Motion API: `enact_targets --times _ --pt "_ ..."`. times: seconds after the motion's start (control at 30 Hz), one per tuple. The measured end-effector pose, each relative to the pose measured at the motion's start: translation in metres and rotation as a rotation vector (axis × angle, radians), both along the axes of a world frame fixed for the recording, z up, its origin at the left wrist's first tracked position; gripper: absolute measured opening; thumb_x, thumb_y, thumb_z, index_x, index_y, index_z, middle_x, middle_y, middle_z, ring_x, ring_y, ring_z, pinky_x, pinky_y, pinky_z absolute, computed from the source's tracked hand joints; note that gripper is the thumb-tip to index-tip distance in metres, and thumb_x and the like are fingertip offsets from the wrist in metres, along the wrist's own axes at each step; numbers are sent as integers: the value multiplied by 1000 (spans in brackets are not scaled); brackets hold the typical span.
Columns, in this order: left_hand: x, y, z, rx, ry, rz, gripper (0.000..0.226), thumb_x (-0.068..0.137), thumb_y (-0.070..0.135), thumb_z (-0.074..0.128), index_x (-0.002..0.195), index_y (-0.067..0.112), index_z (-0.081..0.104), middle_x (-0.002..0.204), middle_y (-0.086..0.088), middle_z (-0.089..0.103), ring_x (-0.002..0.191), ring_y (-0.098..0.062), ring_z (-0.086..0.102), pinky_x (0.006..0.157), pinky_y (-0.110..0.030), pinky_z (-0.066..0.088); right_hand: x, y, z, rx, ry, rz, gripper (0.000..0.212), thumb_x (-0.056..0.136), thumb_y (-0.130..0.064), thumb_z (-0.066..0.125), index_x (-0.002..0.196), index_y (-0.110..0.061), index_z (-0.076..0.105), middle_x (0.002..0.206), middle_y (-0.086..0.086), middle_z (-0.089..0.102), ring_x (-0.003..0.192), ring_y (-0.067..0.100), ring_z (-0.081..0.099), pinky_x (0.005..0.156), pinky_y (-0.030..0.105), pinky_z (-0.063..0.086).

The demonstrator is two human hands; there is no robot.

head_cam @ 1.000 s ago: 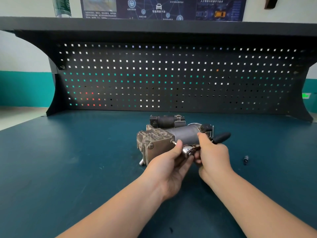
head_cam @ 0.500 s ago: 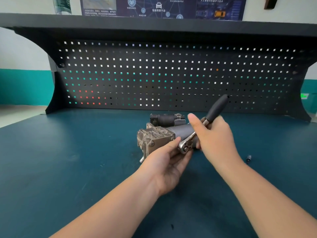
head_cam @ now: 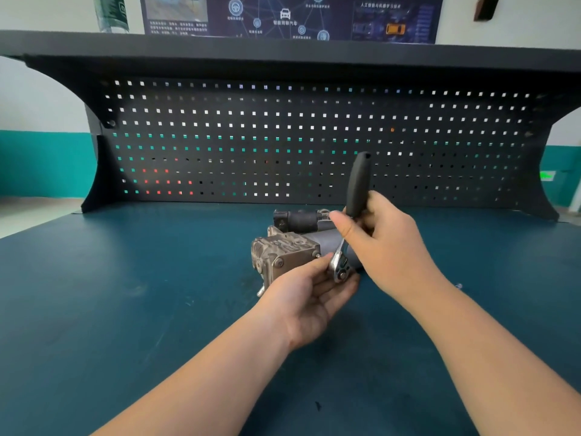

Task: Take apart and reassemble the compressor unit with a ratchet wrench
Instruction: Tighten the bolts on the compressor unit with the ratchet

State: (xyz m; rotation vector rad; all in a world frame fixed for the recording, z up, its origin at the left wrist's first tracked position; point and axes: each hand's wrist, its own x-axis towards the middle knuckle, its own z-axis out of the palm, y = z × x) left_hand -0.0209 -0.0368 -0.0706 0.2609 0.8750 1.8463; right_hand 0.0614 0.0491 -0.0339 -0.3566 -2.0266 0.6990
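The compressor unit (head_cam: 287, 251), a grey metal block with a dark cylinder behind it, lies on the dark teal bench top (head_cam: 125, 294). My right hand (head_cam: 386, 247) grips the ratchet wrench (head_cam: 356, 187) by its black handle, which points almost straight up. The chrome ratchet head sits at the front right face of the compressor block. My left hand (head_cam: 309, 294) holds that head, thumb on top and fingers cupped underneath it. The bolt under the head is hidden.
A black pegboard back panel (head_cam: 283, 143) with a shelf above stands behind the compressor. A small loose metal part (head_cam: 459, 286) lies on the bench just right of my right forearm. A bottle (head_cam: 111, 12) stands on the shelf at upper left.
My right hand has swung the ratchet handle from pointing right and low up to nearly vertical. My left hand has stayed at the ratchet head.
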Motion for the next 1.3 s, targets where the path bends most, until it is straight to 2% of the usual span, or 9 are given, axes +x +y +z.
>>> enact_targets --times 0.1,0.23,0.3,0.5,0.67,0.9,0.97,1.1,1.3 --pt "-1 0 1 -6 2 -3 26 88 7 60 107 -10 62 93 -24 69 78 -30 69 64 -37 60 -7 5 -10 -264 77 -184 23 91 -35 55 73 -22 50 59 -9 57 57 7 52 52 17 37" --pt "-1 1 1 -36 32 -22 23 89 11 59 98 -9 62 82 -22 70 69 -28 70 61 -34 58 -14 11 -25 -1201 196 -89 27 93 -16 43 66 -11 44 53 3 41 37 10 31 34 13 21" --pt "0 1 0 -49 45 -23 22 89 13 59 92 -8 62 74 -21 71 60 -26 70 58 -32 58 -14 11 -27 -1346 190 -53 29 94 -15 41 65 -11 43 52 1 38 35 8 26 33 10 17" --pt "-2 -4 6 -32 -41 -28 17 86 10 63 83 -7 66 71 -20 70 57 -27 70 52 -31 59 -9 3 -10 -192 133 -85 24 92 -38 55 76 -22 48 55 -12 56 53 0 50 53 14 37" --pt "-1 -3 5 -22 -54 -25 15 87 5 61 93 -8 65 78 -22 71 61 -28 71 58 -34 59 -8 2 -10 -32 64 -94 23 94 -35 52 77 -23 43 53 -15 53 53 -4 49 51 10 36" --pt "0 0 3 -43 30 -17 18 89 10 60 86 -8 62 70 -21 70 56 -25 69 58 -29 58 -15 12 -29 -1512 229 42 36 100 -27 39 67 -13 41 42 -3 34 42 7 23 35 9 17" --pt "0 0 3 -47 26 -12 18 88 10 60 86 -8 63 70 -21 70 55 -25 69 57 -29 58 -17 13 -29 -1422 203 5 37 101 -30 39 68 -14 41 45 -3 35 40 7 26 33 10 19" --pt "-3 -1 6 -18 -17 12 19 86 10 63 90 -8 65 74 -19 71 60 -24 69 53 -26 58 -18 10 -21 -635 229 -100 28 95 -37 49 74 -18 47 61 -1 49 53 13 45 55 28 39" --pt "-2 -4 6 -27 -64 -31 20 84 8 65 92 -11 65 76 -22 71 60 -28 70 51 -29 58 -5 -1 -8 -132 98 -34 21 95 -32 52 76 -25 47 53 -22 55 53 -9 51 53 6 36"
